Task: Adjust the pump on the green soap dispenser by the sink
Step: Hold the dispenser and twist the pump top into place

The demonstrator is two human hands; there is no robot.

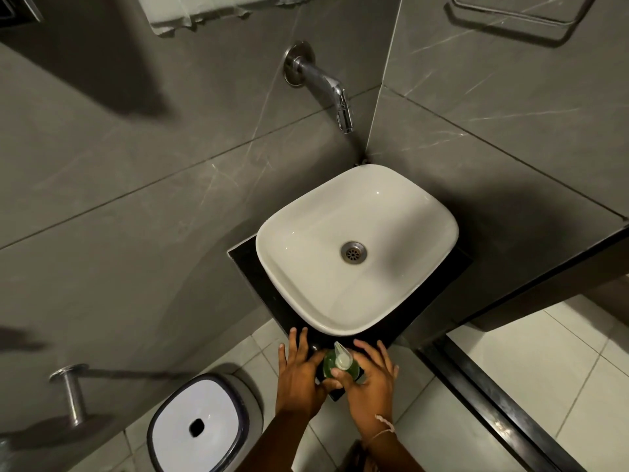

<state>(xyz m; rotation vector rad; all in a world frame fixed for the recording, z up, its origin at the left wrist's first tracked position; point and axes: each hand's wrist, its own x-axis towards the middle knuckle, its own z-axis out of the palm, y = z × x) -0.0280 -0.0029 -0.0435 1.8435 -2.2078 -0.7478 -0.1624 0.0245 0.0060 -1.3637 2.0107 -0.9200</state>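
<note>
A green soap bottle (pixel 341 366) stands upright on the near corner of a black counter (pixel 272 301), just in front of the rim of a white sink (pixel 357 240). Its pale pump (pixel 341 357) sits on top, and the nozzle points away from the person, toward the sink.

The left hand (pixel 299 373) is at the left side of the bottle. Its fingers (pixel 293 342) are stretched out and spread, lying flat over the counter edge and reaching toward the sink rim, while the thumb comes in against the lower side of the bottle. It steadies the bottle from the side more than it closes around it.

The right hand (pixel 369 379) is at the right side of the bottle. Its thumb presses at the base of the pump, near the collar, and the other fingers (pixel 369 350) are open and curved loosely around the far right side of the bottle. I cannot tell if these fingers touch the bottle or only stand near it. A thin pale bracelet (pixel 384 425) is on the right wrist.

The sink is empty, with a metal drain (pixel 354 252) in the middle. A chrome tap (pixel 326 86) comes out of the grey tiled wall above it. On the floor at the left stands a bin with a white lid (pixel 195 427), and a metal holder (pixel 69 391) is fixed on the left wall.
</note>
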